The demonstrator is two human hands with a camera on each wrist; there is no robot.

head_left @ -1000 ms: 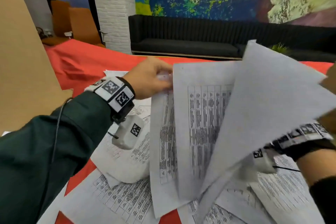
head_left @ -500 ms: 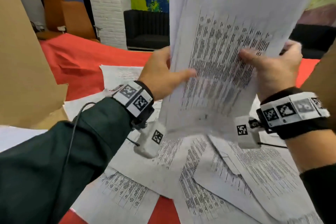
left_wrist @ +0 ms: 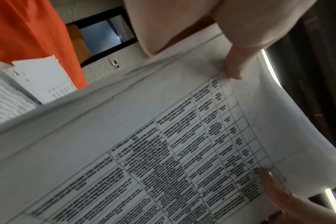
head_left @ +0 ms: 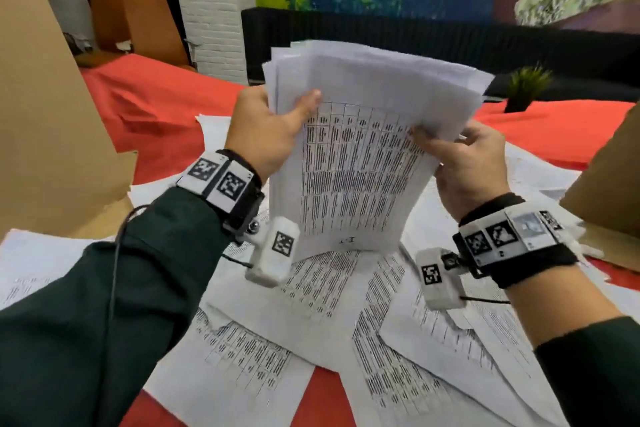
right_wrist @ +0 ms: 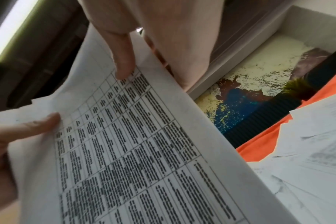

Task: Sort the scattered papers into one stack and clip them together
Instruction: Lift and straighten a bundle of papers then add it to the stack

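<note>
Both grips are closed on one upright stack of printed sheets at the centre of the head view: its left edge is pinched by the left hand, its right edge by the right hand. A ruled table of dense text is shown on the front sheet; the print is too blurred to be read. More loose papers are spread below on the red-covered counter.

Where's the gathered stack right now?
Head view, centre: the stack is held upright between the left hand and right hand, its bottom edge down at the loose sheets on the red cloth.
</note>
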